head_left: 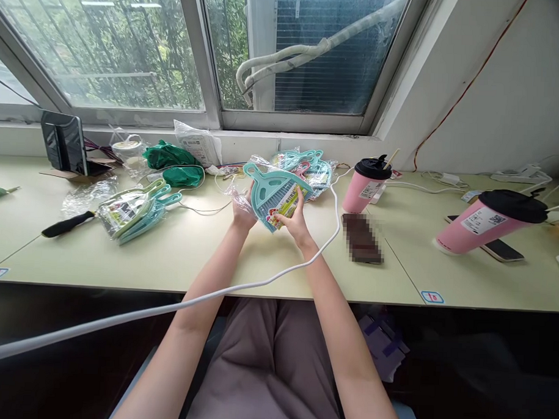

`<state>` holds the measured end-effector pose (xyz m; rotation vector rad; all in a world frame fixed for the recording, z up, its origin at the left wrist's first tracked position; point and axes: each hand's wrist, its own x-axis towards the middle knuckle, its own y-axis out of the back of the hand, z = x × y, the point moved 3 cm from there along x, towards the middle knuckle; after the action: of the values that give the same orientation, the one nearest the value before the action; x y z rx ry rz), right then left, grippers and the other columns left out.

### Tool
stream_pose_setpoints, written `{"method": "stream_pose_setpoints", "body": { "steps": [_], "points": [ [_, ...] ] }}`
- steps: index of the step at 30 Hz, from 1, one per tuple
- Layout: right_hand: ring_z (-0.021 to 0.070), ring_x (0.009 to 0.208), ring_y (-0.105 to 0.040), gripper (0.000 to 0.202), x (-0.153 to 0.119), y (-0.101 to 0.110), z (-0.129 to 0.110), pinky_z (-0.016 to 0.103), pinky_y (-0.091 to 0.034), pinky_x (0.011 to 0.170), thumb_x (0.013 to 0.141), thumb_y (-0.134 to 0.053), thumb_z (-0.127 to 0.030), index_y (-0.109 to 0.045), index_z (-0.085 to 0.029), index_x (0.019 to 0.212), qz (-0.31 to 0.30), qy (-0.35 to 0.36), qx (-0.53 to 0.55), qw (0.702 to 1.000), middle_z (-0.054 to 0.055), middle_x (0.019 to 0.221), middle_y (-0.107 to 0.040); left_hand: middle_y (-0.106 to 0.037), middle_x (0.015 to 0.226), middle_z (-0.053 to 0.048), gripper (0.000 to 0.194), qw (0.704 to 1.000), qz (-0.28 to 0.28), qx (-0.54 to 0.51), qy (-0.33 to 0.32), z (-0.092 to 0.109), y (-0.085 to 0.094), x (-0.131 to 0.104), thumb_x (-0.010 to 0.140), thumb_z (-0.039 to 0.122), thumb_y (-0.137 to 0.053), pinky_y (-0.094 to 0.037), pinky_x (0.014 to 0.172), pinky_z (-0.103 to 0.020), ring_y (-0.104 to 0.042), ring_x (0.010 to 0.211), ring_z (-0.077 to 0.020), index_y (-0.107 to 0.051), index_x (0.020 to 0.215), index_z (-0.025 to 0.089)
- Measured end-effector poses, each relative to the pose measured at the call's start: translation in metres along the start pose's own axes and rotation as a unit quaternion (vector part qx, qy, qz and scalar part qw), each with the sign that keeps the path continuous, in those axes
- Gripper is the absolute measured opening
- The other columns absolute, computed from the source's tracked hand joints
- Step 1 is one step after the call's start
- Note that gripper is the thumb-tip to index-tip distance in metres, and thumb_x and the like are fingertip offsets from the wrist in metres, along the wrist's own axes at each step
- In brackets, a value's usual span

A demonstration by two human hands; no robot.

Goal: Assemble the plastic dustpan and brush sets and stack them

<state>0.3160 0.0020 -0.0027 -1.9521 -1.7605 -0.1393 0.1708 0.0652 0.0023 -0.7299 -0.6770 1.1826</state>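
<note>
Above the table I hold a small mint-green dustpan (pixel 267 183) with a brush nested in it and a yellow-green label card (pixel 286 205) across its front. My left hand (pixel 244 213) grips the set from its left side, its fingers partly hidden behind the dustpan and crinkled clear plastic. My right hand (pixel 296 223) is closed on the lower right edge, thumb over the label. Just behind lie more wrapped mint dustpan sets (pixel 320 168), one with a pink part. Off to the left is another pile of wrapped dustpan sets (pixel 133 210), green and mint.
A white cable (pixel 258 284) crosses in front of my forearms. Pink lidded cups (pixel 360 188) and a phone (pixel 363 238) stand and lie to the right. At left are a black-handled tool (pixel 68 224), green bundled cloth (pixel 171 160) and a tablet on a stand (pixel 64 142).
</note>
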Motion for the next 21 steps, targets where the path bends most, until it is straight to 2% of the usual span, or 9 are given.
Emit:
{"method": "stream_pose_setpoints", "body": {
  "steps": [5,10,13,16,19,21],
  "points": [
    [0.0214,0.144,-0.031,0.095,0.0026,0.0015,-0.0027,0.044,-0.027,0.119,0.059,-0.080,-0.012,-0.038,-0.031,0.142,0.006,0.009,-0.036,0.999,0.004,0.156,-0.034,-0.068,0.120,-0.013,0.084,0.999,-0.024,0.014,0.025,0.0010,0.0031,0.0008,0.091,0.071,-0.008,-0.037,0.108,-0.054,-0.052,0.126,-0.0348,-0.054,0.136,0.018],
    [0.0224,0.143,-0.033,0.090,0.0019,0.0007,-0.0030,0.045,-0.028,0.119,0.059,-0.082,-0.018,-0.044,-0.031,0.139,-0.011,0.017,-0.037,0.999,0.003,0.153,-0.039,-0.069,0.118,-0.012,0.083,0.999,-0.034,0.027,0.022,0.0063,-0.0001,-0.0017,0.091,0.071,-0.009,-0.034,0.109,-0.052,-0.049,0.128,-0.0362,-0.057,0.133,0.018],
    [0.0218,0.139,-0.038,0.078,0.0014,-0.0014,-0.0024,0.046,-0.032,0.117,0.069,-0.077,-0.027,-0.045,-0.033,0.139,-0.020,0.000,-0.037,0.999,0.002,0.151,-0.041,-0.069,0.118,-0.011,0.083,0.998,-0.042,0.032,0.022,0.0085,-0.0029,-0.0037,0.091,0.071,-0.009,-0.035,0.109,-0.052,-0.049,0.128,-0.0356,-0.057,0.133,0.019],
    [0.0206,0.138,-0.040,0.058,0.0027,-0.0021,0.0004,0.046,-0.037,0.114,0.081,-0.065,-0.036,-0.048,-0.035,0.137,-0.016,-0.020,-0.037,0.999,-0.001,0.150,-0.043,-0.069,0.116,-0.012,0.084,0.998,-0.037,0.035,0.024,0.0092,-0.0032,-0.0048,0.091,0.072,-0.009,-0.037,0.108,-0.053,-0.051,0.127,-0.0355,-0.056,0.134,0.018],
    [0.0181,0.142,-0.035,0.047,0.0044,-0.0004,0.0008,0.044,-0.031,0.118,0.087,-0.055,-0.037,-0.051,-0.035,0.133,0.017,0.004,-0.058,0.998,-0.003,0.151,-0.041,-0.070,0.115,-0.012,0.083,0.999,-0.024,0.036,0.030,0.0076,-0.0037,-0.0049,0.091,0.072,-0.010,-0.037,0.108,-0.054,-0.052,0.126,-0.0355,-0.056,0.134,0.018],
    [0.0166,0.144,-0.031,0.050,0.0042,0.0013,-0.0014,0.040,-0.025,0.121,0.085,-0.056,-0.033,-0.050,-0.034,0.135,0.051,0.034,-0.079,0.995,-0.003,0.152,-0.040,-0.070,0.114,-0.011,0.081,0.998,-0.022,0.038,0.035,0.0053,-0.0057,-0.0049,0.092,0.071,-0.010,-0.036,0.109,-0.052,-0.052,0.126,-0.0350,-0.056,0.134,0.019]
  ]
}}
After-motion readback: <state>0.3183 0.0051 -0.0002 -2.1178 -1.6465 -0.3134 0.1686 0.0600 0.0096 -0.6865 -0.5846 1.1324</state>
